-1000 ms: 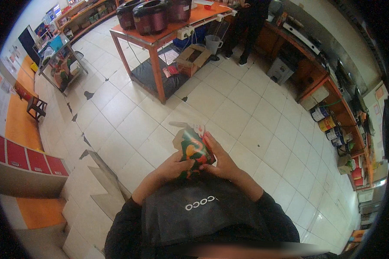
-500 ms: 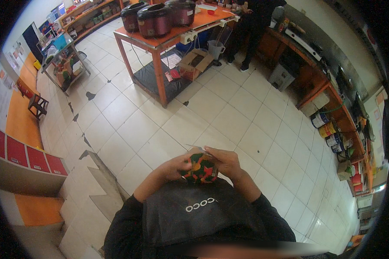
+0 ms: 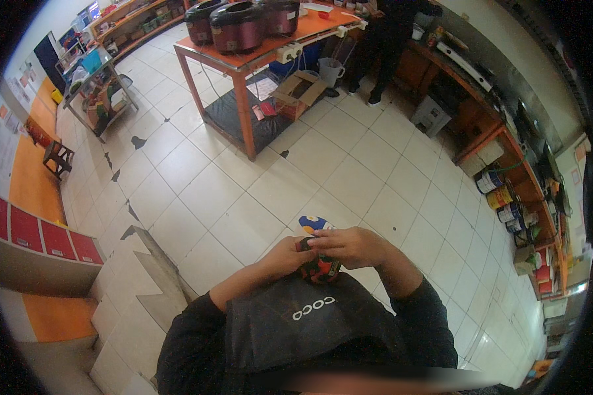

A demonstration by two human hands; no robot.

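Close in front of my dark apron (image 3: 277, 329), both hands are together around a rounded container (image 3: 321, 270) with a dark green, red and orange pattern. My left hand (image 3: 284, 257) is closed on its left side. My right hand (image 3: 359, 249) lies across its top from the right, fingers bent inward. Beyond those fingers sticks out a flat blue, white and orange piece (image 3: 313, 224), its lower part hidden; it appears pinched by the right hand. The hands cover much of the container, and its exact kind cannot be made out.
Ahead, an orange table (image 3: 244, 66) carries several maroon cookers (image 3: 237, 29), with an open cardboard box (image 3: 300, 92) beneath. A person (image 3: 382, 46) in dark clothes stands beside it. Counters (image 3: 471, 79) line the right; red-fronted drawers (image 3: 26, 230) and steps (image 3: 125, 289) lie left.
The flat piece, seen edge-on before, has tilted so its blue face shows. The right hand has moved over the container's top, hiding more of its pattern. Both hands have shifted slightly right.
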